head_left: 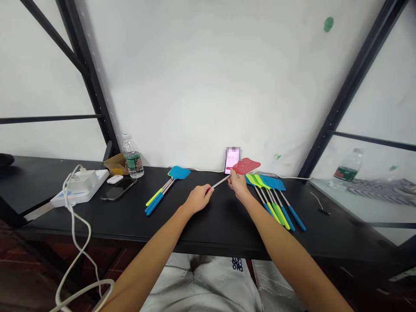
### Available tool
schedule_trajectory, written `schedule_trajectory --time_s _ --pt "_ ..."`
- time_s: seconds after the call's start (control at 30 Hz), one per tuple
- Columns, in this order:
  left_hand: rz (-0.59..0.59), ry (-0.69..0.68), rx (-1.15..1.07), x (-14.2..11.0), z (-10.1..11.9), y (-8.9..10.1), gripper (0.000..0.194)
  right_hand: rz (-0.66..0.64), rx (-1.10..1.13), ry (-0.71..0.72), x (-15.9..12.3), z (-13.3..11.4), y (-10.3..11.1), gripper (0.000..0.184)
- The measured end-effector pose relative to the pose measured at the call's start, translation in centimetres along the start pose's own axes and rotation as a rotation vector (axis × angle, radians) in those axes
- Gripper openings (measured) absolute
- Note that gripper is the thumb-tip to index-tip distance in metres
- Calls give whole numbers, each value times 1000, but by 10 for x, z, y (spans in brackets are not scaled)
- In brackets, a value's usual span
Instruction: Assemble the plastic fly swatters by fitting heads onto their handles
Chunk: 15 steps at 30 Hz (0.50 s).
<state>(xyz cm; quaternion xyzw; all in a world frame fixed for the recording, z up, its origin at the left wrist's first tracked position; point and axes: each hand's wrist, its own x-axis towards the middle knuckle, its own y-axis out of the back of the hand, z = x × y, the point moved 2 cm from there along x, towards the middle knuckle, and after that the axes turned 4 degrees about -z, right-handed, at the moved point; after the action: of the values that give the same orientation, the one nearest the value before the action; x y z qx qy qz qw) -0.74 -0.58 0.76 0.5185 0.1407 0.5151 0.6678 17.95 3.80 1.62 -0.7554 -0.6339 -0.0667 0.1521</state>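
Observation:
A red fly swatter with a thin metal shaft is held up above the black table between both hands. My left hand is closed around its handle end. Close to the swatter's head, my right hand pinches the shaft. Right of my right hand lies a fanned row of blue, yellow and green fly swatters, their handles toward me; my wrist hides part of it. Left of my left hand is a smaller bunch of blue and yellow-green fly swatters. Behind the red head, a lit phone leans on the wall.
On the left of the black table are a water bottle, a cardboard box, a dark phone, a white earphone case and a power strip with a dangling white cable. Black metal posts flank the table.

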Motion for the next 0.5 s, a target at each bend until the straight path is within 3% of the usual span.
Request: schedule_trajectory --time_s 0.5 --pt "8 83 100 -1 0 1 30 -154 69 -46 -6 -6 -5 46"
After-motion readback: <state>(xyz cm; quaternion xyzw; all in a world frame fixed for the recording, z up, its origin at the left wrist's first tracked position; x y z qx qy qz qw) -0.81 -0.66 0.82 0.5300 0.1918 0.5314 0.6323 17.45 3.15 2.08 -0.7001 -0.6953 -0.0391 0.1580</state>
